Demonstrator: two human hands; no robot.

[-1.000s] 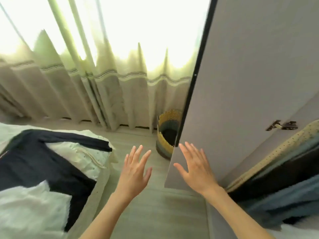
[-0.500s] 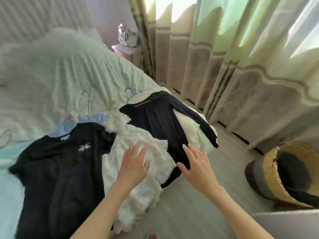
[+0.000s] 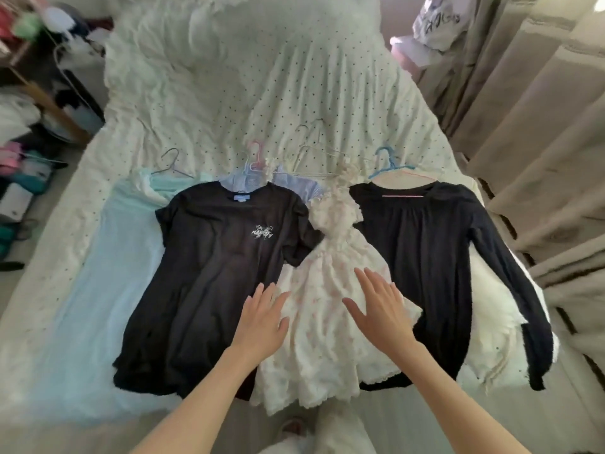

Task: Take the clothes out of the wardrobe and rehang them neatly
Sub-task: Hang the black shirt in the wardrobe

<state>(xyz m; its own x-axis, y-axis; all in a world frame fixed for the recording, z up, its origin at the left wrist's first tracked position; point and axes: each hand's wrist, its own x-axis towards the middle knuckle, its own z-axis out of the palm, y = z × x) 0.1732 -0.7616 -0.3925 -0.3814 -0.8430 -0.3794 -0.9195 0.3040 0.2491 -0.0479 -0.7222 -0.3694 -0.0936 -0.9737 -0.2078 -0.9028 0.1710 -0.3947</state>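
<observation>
Two hands hover nearest the camera, both spread flat with fingers straight and gripping nothing: the left hand [image 3: 263, 317] over the seam between the black T-shirt [image 3: 216, 276] and the white lace dress [image 3: 327, 322], the right hand [image 3: 381, 311] over the dress's right side; whether the palms actually touch the cloth I cannot tell. A second ago the view faced the open wardrobe door and the curtains; half a second ago it had swung toward the bed's corner; now it looks squarely down on the bed [image 3: 248, 93], so the person has turned away from the wardrobe to the laid-out clothes, and my reading is that the taking-out stage is over or paused and picking a garment to rehang comes next.

Counting from the near row: four garments lie plainly side by side, namely a pale blue dress [image 3: 98, 306] at the left, the black T-shirt, the white lace dress, and a dark long-sleeved top [image 3: 432, 257] at the right; a blue striped piece [image 3: 288, 185] peeks out above the T-shirt, which may make five; something white also lies beneath the dark top. Farther back, hanger hooks show at the collars: one grey wire hanger [image 3: 173, 163], one pink hanger [image 3: 257, 155], one blue hanger [image 3: 388, 162], and a tangle of white hangers [image 3: 311, 149] too pale to count.
</observation>
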